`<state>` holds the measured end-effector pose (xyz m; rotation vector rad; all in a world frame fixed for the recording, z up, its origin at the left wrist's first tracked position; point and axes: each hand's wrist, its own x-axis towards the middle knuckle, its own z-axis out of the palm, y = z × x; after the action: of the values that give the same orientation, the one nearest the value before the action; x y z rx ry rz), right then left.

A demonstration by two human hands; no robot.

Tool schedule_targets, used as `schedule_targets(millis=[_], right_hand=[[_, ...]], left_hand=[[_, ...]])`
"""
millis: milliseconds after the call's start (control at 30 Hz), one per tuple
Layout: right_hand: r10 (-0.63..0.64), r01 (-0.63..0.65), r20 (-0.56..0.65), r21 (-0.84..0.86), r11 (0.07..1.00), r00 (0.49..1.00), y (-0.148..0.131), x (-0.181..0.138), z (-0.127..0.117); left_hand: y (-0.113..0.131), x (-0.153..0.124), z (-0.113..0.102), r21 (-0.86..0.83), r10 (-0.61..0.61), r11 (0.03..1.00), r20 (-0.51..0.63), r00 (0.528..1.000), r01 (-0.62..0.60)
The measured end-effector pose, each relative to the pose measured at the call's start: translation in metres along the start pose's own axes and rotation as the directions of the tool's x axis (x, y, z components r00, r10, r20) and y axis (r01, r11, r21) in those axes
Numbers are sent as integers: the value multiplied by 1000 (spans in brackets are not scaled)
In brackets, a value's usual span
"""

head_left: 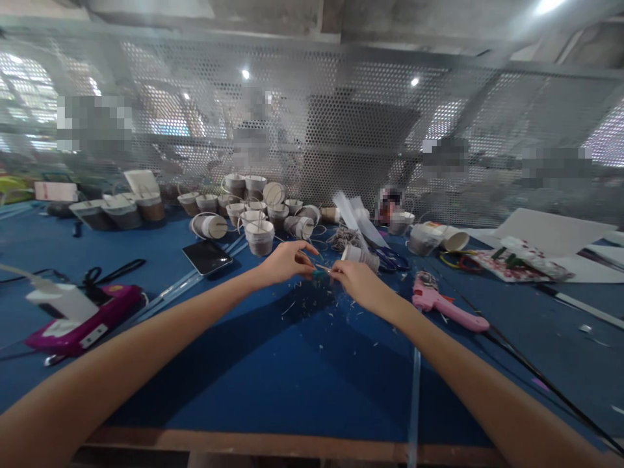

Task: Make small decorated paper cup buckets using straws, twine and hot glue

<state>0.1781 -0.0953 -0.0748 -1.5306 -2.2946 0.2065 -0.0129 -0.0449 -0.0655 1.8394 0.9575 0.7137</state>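
Observation:
My left hand (291,261) and my right hand (359,281) meet over the blue table (273,377), their fingertips close together. A thin, light-coloured piece (324,268) lies between them, too small to name. My right thumb and fingers pinch its near end. The fingers of my left hand are curled at its other end, with the index finger raised. A small teal bit (319,275) shows below the left fingertips; whether it is held, I cannot tell. Just behind my right hand a small grey-white bucket (366,259) lies tilted, partly hidden. Small pale scraps are scattered beneath both hands.
Several small handled buckets (260,238) stand or lie at the back. A black phone (207,258) and a purple power strip (92,322) are at left. At right are blue-handled scissors (394,259), a pink glue gun (448,307) and its cable. A perforated screen (355,130) rises behind.

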Motion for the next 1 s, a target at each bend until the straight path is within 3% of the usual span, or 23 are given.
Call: schedule_targets(millis=[200,367,633,1000], right_hand=[[19,-19,-1,98,995,1000,6,0,0],[75,-80,-86,-54,995,993,4,1,-4],[118,-126,-140,-47,991,983,-1,1,-6],[153,-159,-162,-23,987,975,-1,0,-7]], left_hand=[[-1,0,-2,63,15,998,37,999,-17],[2,-3,-1,129,55,990,18,998,-57],[3,-6,4,109,181,979,-52,982,-175],[1,-7,7,132,155,980,-56,986,-146]])
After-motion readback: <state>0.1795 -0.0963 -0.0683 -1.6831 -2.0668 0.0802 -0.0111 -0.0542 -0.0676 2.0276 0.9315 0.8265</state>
